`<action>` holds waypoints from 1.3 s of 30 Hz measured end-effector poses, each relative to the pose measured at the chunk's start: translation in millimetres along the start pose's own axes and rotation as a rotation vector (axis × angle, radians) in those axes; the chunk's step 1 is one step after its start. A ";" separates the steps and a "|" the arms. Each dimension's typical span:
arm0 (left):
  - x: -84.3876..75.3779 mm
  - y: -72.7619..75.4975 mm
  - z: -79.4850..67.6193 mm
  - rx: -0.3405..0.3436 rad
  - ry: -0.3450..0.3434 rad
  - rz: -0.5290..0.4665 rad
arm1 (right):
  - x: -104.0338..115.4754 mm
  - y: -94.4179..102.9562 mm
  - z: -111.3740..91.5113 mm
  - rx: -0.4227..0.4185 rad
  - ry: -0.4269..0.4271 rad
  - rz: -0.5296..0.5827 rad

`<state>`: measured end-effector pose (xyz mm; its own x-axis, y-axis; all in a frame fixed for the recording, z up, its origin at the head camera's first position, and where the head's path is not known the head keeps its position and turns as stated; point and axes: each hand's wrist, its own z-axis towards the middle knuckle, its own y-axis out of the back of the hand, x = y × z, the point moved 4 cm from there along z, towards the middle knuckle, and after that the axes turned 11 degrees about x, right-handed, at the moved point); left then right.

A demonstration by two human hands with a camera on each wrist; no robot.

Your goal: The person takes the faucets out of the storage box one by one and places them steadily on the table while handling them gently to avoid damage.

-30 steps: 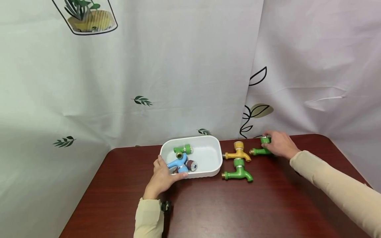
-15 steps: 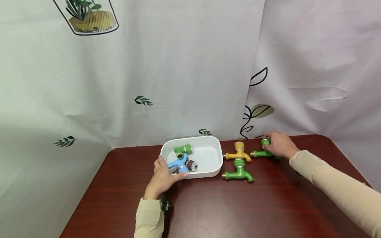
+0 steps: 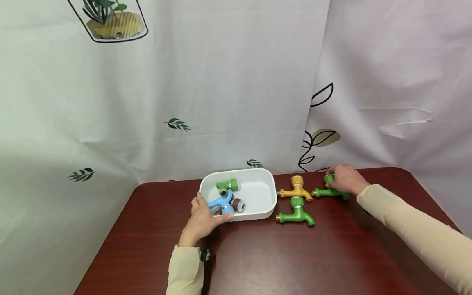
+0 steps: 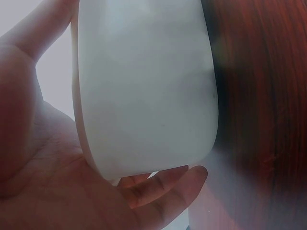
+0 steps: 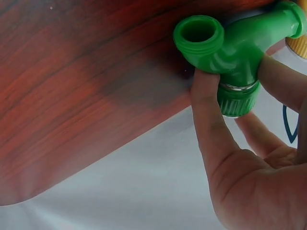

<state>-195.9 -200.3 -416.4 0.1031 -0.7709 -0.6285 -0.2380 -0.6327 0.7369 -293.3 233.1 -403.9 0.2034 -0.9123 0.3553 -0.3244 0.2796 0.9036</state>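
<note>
At the left corner of a white plastic tray, my left hand grips the wall, thumb along the front rim and fingers round the side. The left wrist view shows the tray's outer wall filling the space between thumb and fingers. My right hand pinches a green water tap lying at the table's back right. In the right wrist view, fingers flank the tap's ridged knob, and its open spout faces the camera. The hand hides part of the tap in the head view.
Inside the tray lie a green tap, a blue tap and a maroon-knobbed piece. A yellow tap and another green tap lie right of it. A white printed curtain hangs behind the table.
My right hand and the green tap have shifted slightly toward me, and the tap's spout end now shows below the hand. The left hand and tray stay put.
</note>
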 end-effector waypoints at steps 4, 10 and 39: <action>-0.8 0.4 0.0 0.001 0.002 0.003 | 1.1 0.4 0.2 0.008 0.009 -0.011; -0.7 0.1 -0.2 0.002 0.008 0.004 | 1.9 -0.2 0.0 0.012 0.010 -0.011; -0.4 0.1 1.1 0.001 0.004 -0.001 | 9.5 0.6 -8.2 -0.110 -0.010 -0.063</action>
<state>-197.0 -200.0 -416.3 0.1075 -0.7705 -0.6283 -0.2390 -0.6335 0.7359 -284.0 227.1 -397.9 0.2111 -0.9320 0.2947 -0.2077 0.2519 0.9452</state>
